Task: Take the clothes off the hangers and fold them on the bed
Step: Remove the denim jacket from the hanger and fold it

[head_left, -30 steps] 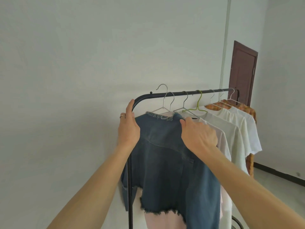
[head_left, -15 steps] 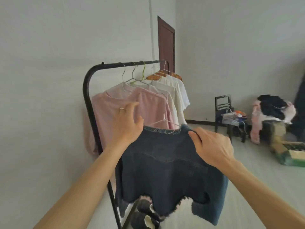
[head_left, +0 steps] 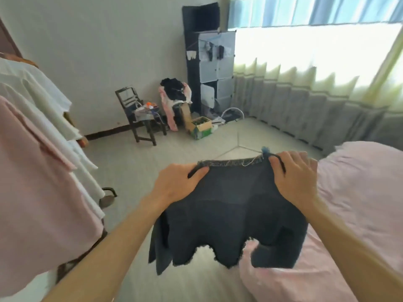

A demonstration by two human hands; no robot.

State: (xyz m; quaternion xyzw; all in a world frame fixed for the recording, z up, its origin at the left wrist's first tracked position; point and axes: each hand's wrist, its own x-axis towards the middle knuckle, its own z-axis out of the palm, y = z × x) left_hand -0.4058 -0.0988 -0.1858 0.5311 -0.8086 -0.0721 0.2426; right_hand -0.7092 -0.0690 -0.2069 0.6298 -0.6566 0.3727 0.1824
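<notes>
Fingers (head_left: 201, 171) of left hand (head_left: 176, 185) and right hand (head_left: 294, 177) clamp the shoulders of a frayed dark-blue denim jacket (head_left: 229, 214) held above the floor (head_left: 152, 155) beside the pink-covered bed (head_left: 359, 192), pale hanging shirts (head_left: 32, 171) close on the left, a cluttered dark wooden chair (head_left: 139, 120) beyond.

We see left hand (head_left: 177, 183) and right hand (head_left: 294, 173) gripping denim jacket (head_left: 229, 212) shoulders; pink bed (head_left: 359, 192) right of right hand.

denim jacket (head_left: 229, 205) lifted off the rack, carried toward the bed (head_left: 359, 192); view swung from rack to room
</notes>
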